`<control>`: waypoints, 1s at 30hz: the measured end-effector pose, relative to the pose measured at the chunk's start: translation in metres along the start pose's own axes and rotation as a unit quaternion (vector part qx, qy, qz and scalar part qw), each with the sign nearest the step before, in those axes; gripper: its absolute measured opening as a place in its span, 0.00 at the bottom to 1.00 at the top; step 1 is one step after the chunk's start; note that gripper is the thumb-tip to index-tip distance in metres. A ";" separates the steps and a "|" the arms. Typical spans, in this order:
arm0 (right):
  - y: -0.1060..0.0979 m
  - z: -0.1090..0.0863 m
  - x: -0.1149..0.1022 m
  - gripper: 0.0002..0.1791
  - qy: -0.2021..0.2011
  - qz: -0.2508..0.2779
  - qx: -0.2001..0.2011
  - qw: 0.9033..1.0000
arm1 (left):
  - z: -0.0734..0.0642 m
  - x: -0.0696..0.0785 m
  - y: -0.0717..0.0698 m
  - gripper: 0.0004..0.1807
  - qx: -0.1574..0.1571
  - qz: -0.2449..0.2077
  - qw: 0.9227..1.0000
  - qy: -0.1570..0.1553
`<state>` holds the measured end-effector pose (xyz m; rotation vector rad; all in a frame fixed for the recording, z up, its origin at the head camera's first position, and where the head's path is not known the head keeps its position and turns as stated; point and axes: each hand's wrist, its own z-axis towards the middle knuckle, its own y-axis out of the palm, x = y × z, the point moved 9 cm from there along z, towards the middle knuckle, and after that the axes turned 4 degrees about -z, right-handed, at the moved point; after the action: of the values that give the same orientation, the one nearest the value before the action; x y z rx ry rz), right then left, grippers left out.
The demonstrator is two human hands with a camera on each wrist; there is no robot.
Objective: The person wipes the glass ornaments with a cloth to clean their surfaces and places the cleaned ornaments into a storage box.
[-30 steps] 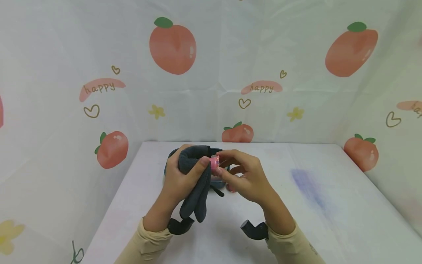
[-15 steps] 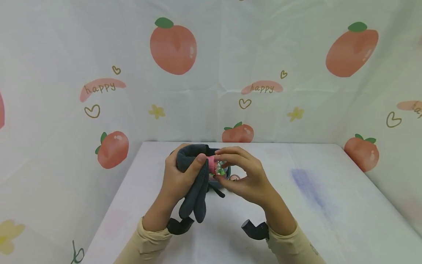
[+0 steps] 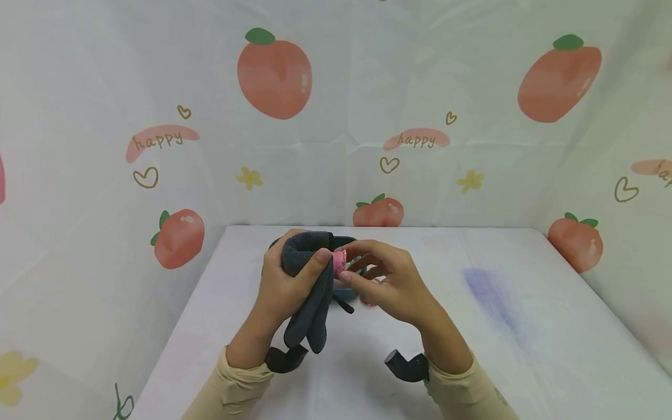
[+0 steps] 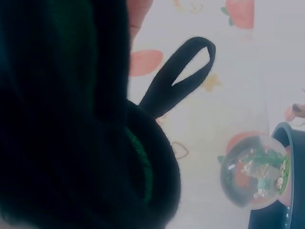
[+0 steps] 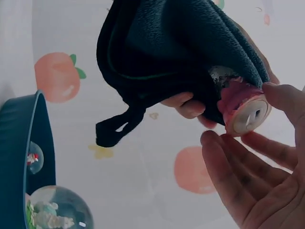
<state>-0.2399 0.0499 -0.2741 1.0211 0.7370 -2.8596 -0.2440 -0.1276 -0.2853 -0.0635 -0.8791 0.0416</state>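
My left hand grips a folded dark teal cloth wrapped around a small snow globe. Out of the cloth pokes the globe's pink base, its pale round underside facing my right palm in the right wrist view; a sliver of the clear ball shows beside it. My right hand pinches the rim of that base between thumb and fingertips. A hanging loop dangles from the cloth's edge. Most of the clear ball is hidden inside the folds.
Behind the hands stands a dark blue basin. A smaller globe shows inside it, and a larger snow globe is right at its rim. Patterned backdrop closes off the table's far side.
My right fingers spread away from the base half a second ago, and have now closed back onto its rim. The left hand with the cloth stays nearly in place.
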 end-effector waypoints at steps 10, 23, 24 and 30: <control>-0.005 -0.001 -0.023 0.34 -0.138 -0.040 0.033 0.989 | 0.001 0.003 -0.004 0.16 0.019 -0.010 1.000 -0.002; -0.003 0.000 -0.017 0.28 -0.099 -0.002 0.016 0.995 | 0.000 0.001 0.001 0.18 0.001 -0.011 1.000 -0.014; -0.003 0.000 -0.014 0.27 -0.077 0.008 0.013 0.997 | 0.000 0.001 0.002 0.18 -0.003 -0.006 1.000 -0.013; -0.003 -0.001 0.000 0.24 0.005 0.037 -0.001 0.999 | 0.000 -0.001 0.002 0.15 -0.009 0.009 1.000 -0.009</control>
<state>-0.2404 0.0531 -0.2733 1.0389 0.6876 -2.7921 -0.2445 -0.1257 -0.2860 -0.0877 -0.8965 0.0517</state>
